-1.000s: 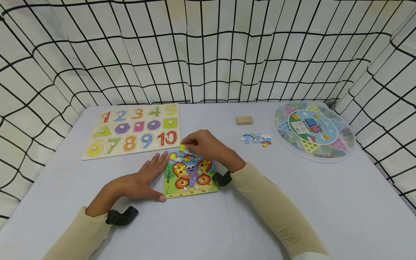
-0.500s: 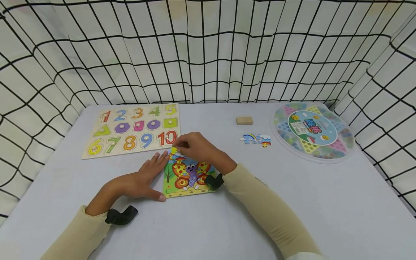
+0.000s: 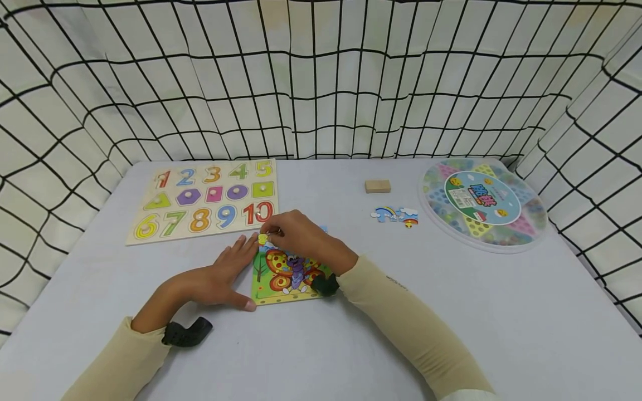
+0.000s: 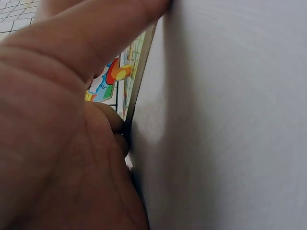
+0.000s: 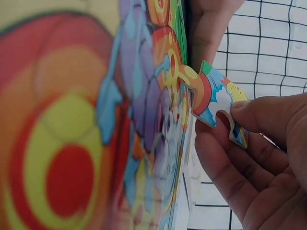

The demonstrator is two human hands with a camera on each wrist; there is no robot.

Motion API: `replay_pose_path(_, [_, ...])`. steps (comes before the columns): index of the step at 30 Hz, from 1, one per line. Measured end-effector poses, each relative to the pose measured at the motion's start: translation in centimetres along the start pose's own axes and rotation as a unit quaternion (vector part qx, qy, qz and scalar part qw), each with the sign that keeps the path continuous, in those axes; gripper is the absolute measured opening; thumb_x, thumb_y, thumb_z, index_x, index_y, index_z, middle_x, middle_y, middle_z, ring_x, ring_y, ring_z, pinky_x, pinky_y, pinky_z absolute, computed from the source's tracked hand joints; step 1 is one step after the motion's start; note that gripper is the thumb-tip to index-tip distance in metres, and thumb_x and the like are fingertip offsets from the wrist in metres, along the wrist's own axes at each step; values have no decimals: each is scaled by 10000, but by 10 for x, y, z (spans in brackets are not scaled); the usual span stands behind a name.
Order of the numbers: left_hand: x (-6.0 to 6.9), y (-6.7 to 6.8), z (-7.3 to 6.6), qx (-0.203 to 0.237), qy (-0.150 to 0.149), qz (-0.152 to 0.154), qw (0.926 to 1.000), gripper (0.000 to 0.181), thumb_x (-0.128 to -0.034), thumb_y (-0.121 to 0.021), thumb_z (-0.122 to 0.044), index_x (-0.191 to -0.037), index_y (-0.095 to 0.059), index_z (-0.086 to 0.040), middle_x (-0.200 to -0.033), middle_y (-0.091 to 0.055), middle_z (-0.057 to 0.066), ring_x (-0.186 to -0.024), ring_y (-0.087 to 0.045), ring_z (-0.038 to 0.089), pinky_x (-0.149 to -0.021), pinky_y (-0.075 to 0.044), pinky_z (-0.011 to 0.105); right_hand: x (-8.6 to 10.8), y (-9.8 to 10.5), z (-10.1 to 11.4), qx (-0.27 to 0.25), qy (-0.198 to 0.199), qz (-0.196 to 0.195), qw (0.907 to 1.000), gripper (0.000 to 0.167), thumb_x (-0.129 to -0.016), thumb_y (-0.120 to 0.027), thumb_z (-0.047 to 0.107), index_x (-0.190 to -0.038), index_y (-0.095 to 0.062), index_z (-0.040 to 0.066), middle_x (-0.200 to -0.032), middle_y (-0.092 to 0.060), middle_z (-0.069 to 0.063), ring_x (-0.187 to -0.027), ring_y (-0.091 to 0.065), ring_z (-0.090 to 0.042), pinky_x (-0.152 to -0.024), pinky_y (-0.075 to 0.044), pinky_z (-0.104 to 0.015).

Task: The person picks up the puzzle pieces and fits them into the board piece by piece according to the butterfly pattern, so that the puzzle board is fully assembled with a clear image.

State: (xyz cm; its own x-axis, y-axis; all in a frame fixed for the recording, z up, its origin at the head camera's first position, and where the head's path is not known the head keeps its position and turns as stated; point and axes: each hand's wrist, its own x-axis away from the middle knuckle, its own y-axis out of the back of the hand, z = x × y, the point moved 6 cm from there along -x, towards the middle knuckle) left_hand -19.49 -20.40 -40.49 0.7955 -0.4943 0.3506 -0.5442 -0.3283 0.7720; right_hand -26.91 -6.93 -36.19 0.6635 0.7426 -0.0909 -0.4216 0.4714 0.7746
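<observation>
A butterfly jigsaw puzzle (image 3: 297, 275) lies flat on the white table. My right hand (image 3: 299, 236) pinches a jigsaw piece (image 5: 213, 93) between thumb and fingers, over the puzzle's far left corner. In the right wrist view the piece stands tilted to the board, its knob close to the picture; whether they touch I cannot tell. My left hand (image 3: 215, 283) is spread along the puzzle's left edge, fingertips by the far corner and thumb by the near one. My right hand and forearm cover much of the puzzle's far and right parts.
Behind on the left lies a number and shape board (image 3: 208, 201) with knobs. To the right are loose joined rainbow pieces (image 3: 395, 215), a wooden block (image 3: 377, 186) and a round clear game case (image 3: 484, 203). Black netting (image 3: 326, 100) over white sheets encloses the table.
My right hand has moved left and slightly nearer with the jigsaw piece, from the puzzle's far edge to its far left corner. The left hand has stayed in place.
</observation>
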Motion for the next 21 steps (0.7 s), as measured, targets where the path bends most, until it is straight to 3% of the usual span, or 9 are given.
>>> replay_pose_path(7, [0,1,0,31,4,-44,10000,1263,-732,-780,-557,-1554,32,-47,-1615,146,94,-1445,199,311,-1139,53,577,-5,-2,2,558,-61,30,9984,206,-942,-647,113,-1132,-713,70,-1074,-659,1,-900,-564,-75,-790,-467,-148])
replay_pose_path(14, [1,-1,1,56,21,-52,10000,1277,-729,-788,-551,-1555,59,-69,-1614,153,92,-1445,205,302,-1142,57,568,-6,-10,-4,1170,-442,450,9911,350,-914,-701,207,-1249,-675,110,-1155,-582,-19,-974,-508,-110,-843,-452,-190])
replay_pose_path(21, [2,2,-2,79,-53,-62,9999,1255,-740,-788,-531,-1551,30,-32,-1612,148,117,-1442,201,325,-1138,60,576,-9,-9,-7,1138,-331,479,9918,319,-911,-703,193,-1217,-693,100,-1171,-640,-12,-1037,-544,-119,-903,-453,-208])
